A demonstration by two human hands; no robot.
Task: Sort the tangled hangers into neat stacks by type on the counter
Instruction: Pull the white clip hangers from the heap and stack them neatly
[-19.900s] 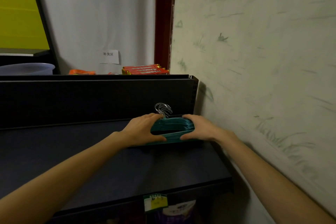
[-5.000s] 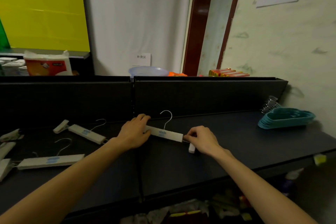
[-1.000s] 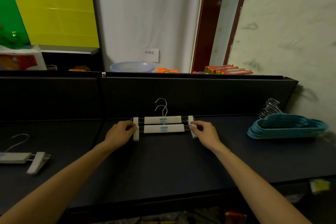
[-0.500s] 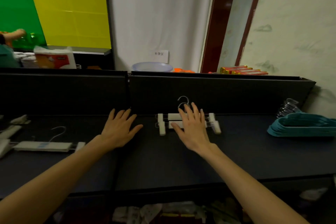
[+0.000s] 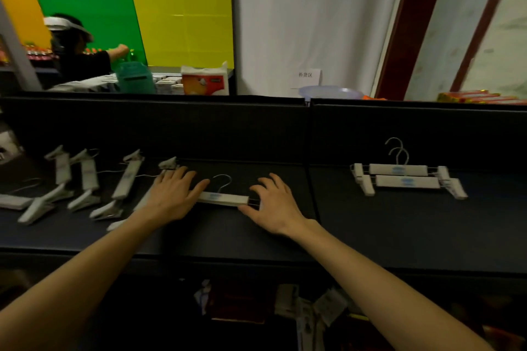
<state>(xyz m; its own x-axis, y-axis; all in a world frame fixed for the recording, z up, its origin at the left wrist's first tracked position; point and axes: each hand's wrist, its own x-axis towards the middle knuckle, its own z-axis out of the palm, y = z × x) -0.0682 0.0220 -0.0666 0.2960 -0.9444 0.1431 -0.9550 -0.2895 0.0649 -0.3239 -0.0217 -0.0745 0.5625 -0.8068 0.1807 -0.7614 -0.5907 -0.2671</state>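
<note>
So the clip hanger (image 5: 223,198) lies left-to-right on the worktop (image 5: 370,225) right between both hands, left hand (image 5: 174,197) and right hand (image 5: 275,205) at its ends, fingers spread and loose, not gripping yet.

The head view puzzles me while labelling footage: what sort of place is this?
Probably a shop or its stockroom. White clip hangers lie on a dark display shelf, packaged goods sit on shelving behind, and another person there handles bottles.
</note>
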